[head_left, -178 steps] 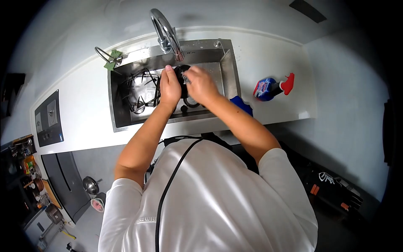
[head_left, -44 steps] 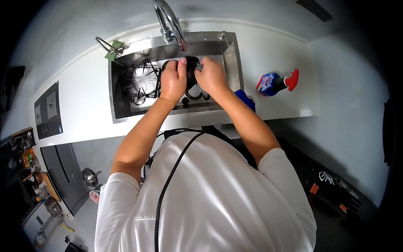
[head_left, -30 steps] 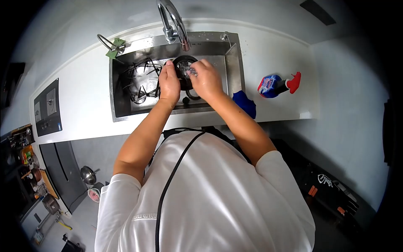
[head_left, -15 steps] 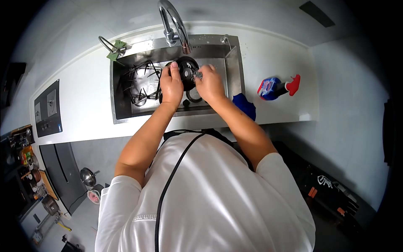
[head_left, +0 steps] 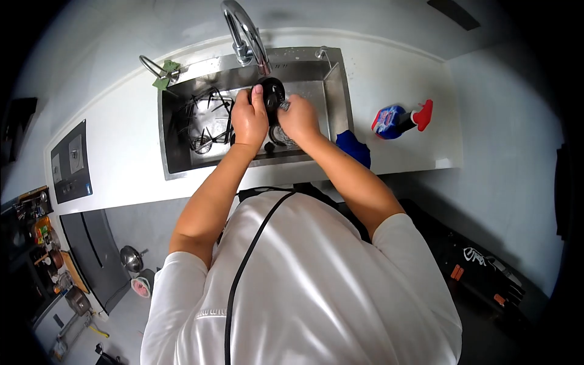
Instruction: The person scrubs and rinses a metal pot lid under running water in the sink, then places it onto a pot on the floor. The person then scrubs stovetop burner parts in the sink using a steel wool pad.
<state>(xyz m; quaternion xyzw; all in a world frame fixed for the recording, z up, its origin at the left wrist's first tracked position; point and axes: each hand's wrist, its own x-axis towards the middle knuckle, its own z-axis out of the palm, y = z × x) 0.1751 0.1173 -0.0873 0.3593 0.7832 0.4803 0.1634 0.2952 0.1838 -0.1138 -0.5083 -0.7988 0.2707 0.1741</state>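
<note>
Over the steel sink (head_left: 348, 97), my left hand (head_left: 249, 117) grips a round black part (head_left: 273, 91) by its left side, thumb on top. My right hand (head_left: 298, 118) is closed on a grey scouring pad (head_left: 284, 105), which touches the right side of the black part. Black pan supports (head_left: 210, 135) lie in the left half of the sink. Below my hands, a ring-shaped part (head_left: 278, 136) and a small dark knob (head_left: 269, 147) rest on the sink floor. The part's underside is hidden.
A curved chrome faucet (head_left: 244, 30) rises behind my hands. A green cloth (head_left: 165, 74) hangs on a smaller tap at the left. On the right counter lie a blue spray bottle (head_left: 389, 121) with a red trigger and a blue cloth (head_left: 354, 148). A hob (head_left: 72, 161) sits at the left.
The black part has changed its tilt between my hands, and my right hand has shifted slightly with the pad. The view has moved a little. Both hands keep their holds.
</note>
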